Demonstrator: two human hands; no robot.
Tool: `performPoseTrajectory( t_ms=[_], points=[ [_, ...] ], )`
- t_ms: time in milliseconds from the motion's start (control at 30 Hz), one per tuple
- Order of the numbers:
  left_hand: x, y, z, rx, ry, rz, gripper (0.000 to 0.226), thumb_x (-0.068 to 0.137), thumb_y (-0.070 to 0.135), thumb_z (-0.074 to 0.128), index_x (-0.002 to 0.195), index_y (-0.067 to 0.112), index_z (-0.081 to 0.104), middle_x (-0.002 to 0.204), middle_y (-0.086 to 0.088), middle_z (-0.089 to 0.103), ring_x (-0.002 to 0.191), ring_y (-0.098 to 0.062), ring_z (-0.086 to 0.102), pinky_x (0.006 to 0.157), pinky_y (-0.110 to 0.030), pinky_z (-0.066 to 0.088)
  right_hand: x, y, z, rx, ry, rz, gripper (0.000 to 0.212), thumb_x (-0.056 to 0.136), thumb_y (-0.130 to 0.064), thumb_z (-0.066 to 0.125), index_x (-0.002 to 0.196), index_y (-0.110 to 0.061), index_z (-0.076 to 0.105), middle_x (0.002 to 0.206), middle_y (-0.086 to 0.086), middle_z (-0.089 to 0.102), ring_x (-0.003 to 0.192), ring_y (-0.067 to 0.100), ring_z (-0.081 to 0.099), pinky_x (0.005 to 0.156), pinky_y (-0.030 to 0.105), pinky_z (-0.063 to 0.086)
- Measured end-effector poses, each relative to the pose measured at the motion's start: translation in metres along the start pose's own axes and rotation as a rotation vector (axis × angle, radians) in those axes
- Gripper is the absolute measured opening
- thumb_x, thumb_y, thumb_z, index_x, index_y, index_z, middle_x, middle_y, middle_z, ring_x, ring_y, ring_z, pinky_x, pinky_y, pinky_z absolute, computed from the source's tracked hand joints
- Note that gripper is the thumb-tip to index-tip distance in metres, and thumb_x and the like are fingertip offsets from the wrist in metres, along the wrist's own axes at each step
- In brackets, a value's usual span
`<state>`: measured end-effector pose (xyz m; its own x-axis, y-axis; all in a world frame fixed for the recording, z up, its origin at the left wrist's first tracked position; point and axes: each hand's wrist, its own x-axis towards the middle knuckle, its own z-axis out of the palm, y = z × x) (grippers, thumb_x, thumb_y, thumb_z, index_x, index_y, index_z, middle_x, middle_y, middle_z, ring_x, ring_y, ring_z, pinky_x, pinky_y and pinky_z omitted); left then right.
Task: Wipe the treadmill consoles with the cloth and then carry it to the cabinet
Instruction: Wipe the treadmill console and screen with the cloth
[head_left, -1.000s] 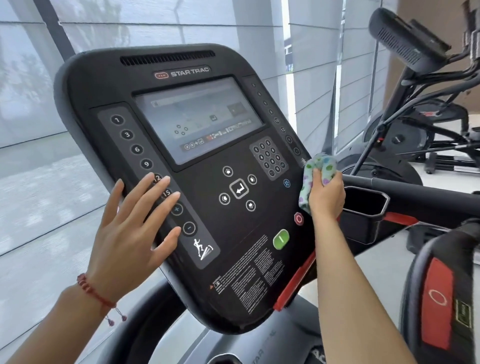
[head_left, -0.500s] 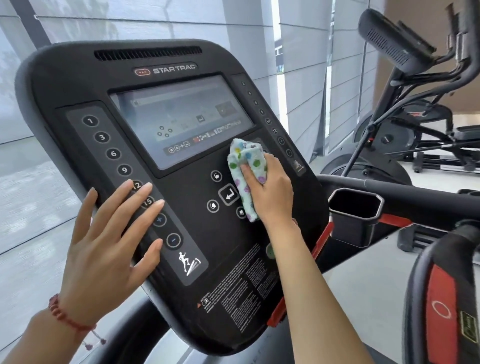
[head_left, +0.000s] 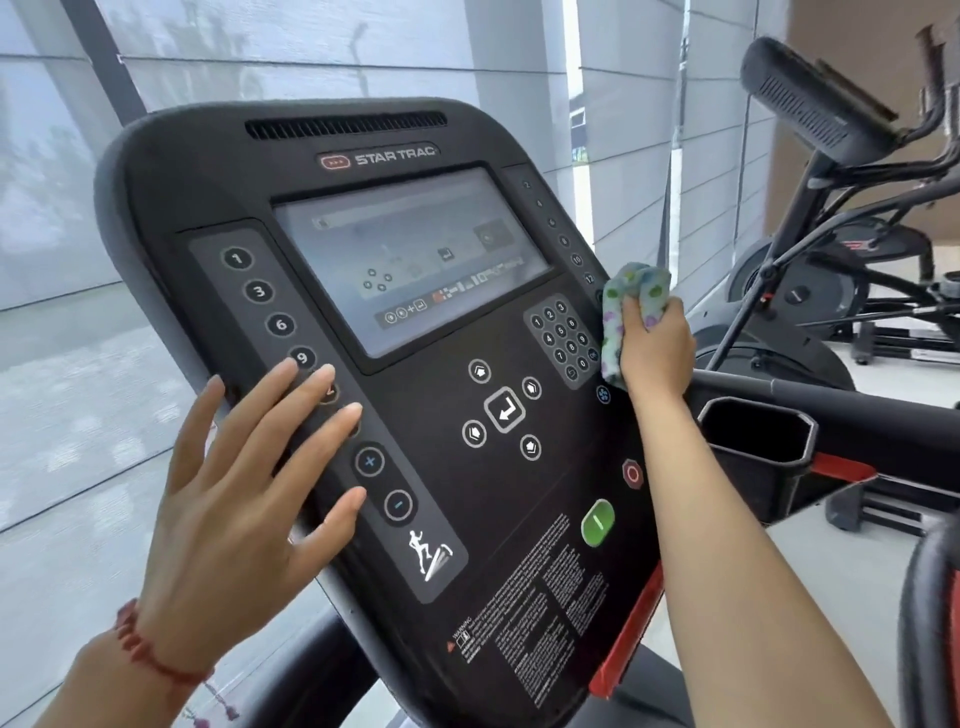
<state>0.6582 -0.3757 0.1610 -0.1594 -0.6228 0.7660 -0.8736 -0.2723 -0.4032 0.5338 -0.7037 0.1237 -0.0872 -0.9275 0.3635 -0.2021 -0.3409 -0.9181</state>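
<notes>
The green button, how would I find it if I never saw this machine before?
Start at the big black treadmill console and go down its right side, below the number keypad. Under the red stop button sits the green button, beside the right forearm. It is the only green button there, oval with a white line.

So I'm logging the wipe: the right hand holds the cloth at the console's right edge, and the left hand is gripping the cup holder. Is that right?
Not quite. The head view shows the left hand resting open on the console's left button strip, not gripping the cup holder, which sits untouched to the right. The right hand does hold the cloth at the console's right edge.
</notes>
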Motion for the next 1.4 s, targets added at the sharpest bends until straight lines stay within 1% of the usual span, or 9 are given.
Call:
performPoseTrajectory(
  t_ms=[167, 267, 433, 633, 867, 967, 1200, 1267, 1400],
  points=[
    [0.019, -0.03, -0.003, 0.003, 0.026, -0.082, 0.047, 0.088, 0.034, 0.044, 0.118, 0.001, 0.06, 0.133, -0.016, 0.049, 0.129, -0.029, 0.035, 0.112, -0.049, 0.018, 0.009, -0.013, 0.009, -0.026, 0.062, 0.052, 0.041, 0.092, -0.042, 0.044, 0.112, -0.007, 0.05, 0.116, 0.015, 0.059, 0.107, 0.034, 0.054, 0.081, 0.035, 0.038],
    [0.027, -0.038, 0.001, -0.004, 0.012, -0.059, 0.048, 0.087, 0.034, 0.044, 0.118, 0.001, 0.061, 0.133, -0.016, 0.049, 0.13, -0.028, 0.034, 0.112, -0.047, 0.018, 0.017, -0.027, 0.016, -0.023, 0.06, 0.028, 0.041, 0.092, -0.041, 0.044, 0.114, -0.007, 0.05, 0.117, 0.015, 0.059, 0.108, 0.034, 0.055, 0.077, 0.032, 0.034],
    [0.028, -0.039, 0.009, -0.061, 0.048, -0.045, 0.05, 0.094, 0.037, 0.034, 0.117, 0.001, 0.061, 0.132, -0.016, 0.049, 0.131, -0.03, 0.034, 0.111, -0.051, 0.017, 0.031, -0.057, 0.029, -0.017, 0.038, -0.05, 0.043, 0.093, -0.04, 0.044, 0.117, -0.005, 0.049, 0.118, 0.015, 0.058, 0.108, 0.032, 0.055, 0.076, 0.028, 0.034],
    [0.029, -0.042, 0.01, -0.081, 0.07, -0.036, 0.053, 0.095, 0.04, 0.032, 0.115, 0.002, 0.063, 0.132, -0.015, 0.05, 0.13, -0.03, 0.036, 0.112, -0.048, 0.016, 0.051, -0.107, 0.05, -0.01, -0.039, -0.208, 0.041, 0.092, -0.04, 0.045, 0.115, -0.007, 0.051, 0.115, 0.014, 0.06, 0.106, 0.032, 0.056, 0.077, 0.031, 0.038],
    [0.028, -0.042, 0.015, -0.101, 0.092, -0.027, 0.052, 0.095, 0.041, 0.032, 0.115, 0.006, 0.063, 0.132, -0.013, 0.051, 0.13, -0.028, 0.037, 0.111, -0.048, 0.021, 0.064, -0.184, 0.076, 0.004, -0.145, -0.368, 0.038, 0.093, -0.04, 0.045, 0.114, -0.008, 0.05, 0.109, 0.01, 0.06, 0.089, 0.022, 0.052, 0.07, 0.028, 0.035],
    [0.026, -0.043, 0.017, -0.095, 0.107, -0.016, 0.051, 0.095, 0.041, 0.033, 0.114, 0.006, 0.064, 0.132, -0.013, 0.051, 0.13, -0.028, 0.036, 0.111, -0.048, 0.021, 0.063, -0.181, 0.08, 0.023, -0.136, -0.377, 0.04, 0.093, -0.041, 0.044, 0.114, -0.007, 0.05, 0.109, 0.011, 0.061, 0.086, 0.02, 0.049, 0.071, 0.027, 0.035],
    [0.028, -0.042, 0.014, -0.077, 0.074, -0.026, 0.052, 0.096, 0.041, 0.032, 0.117, 0.004, 0.062, 0.133, -0.013, 0.05, 0.131, -0.027, 0.035, 0.111, -0.048, 0.02, 0.063, -0.145, 0.065, 0.032, -0.127, -0.292, 0.045, 0.092, -0.043, 0.044, 0.114, -0.005, 0.052, 0.112, 0.015, 0.062, 0.104, 0.031, 0.056, 0.076, 0.029, 0.039],
    [0.027, -0.041, 0.013, -0.074, 0.072, -0.025, 0.051, 0.095, 0.04, 0.034, 0.117, 0.004, 0.062, 0.133, -0.014, 0.049, 0.131, -0.028, 0.035, 0.111, -0.049, 0.02, 0.06, -0.128, 0.057, 0.024, -0.117, -0.262, 0.045, 0.092, -0.043, 0.044, 0.115, -0.004, 0.052, 0.114, 0.017, 0.061, 0.107, 0.033, 0.055, 0.08, 0.032, 0.039],
    [0.026, -0.039, 0.013, -0.072, 0.075, -0.025, 0.05, 0.095, 0.038, 0.036, 0.118, 0.003, 0.062, 0.134, -0.013, 0.049, 0.132, -0.028, 0.035, 0.111, -0.05, 0.02, 0.056, -0.095, 0.04, -0.011, -0.101, -0.195, 0.043, 0.093, -0.041, 0.045, 0.116, -0.005, 0.052, 0.115, 0.019, 0.06, 0.108, 0.034, 0.053, 0.078, 0.031, 0.035]
  ],
)
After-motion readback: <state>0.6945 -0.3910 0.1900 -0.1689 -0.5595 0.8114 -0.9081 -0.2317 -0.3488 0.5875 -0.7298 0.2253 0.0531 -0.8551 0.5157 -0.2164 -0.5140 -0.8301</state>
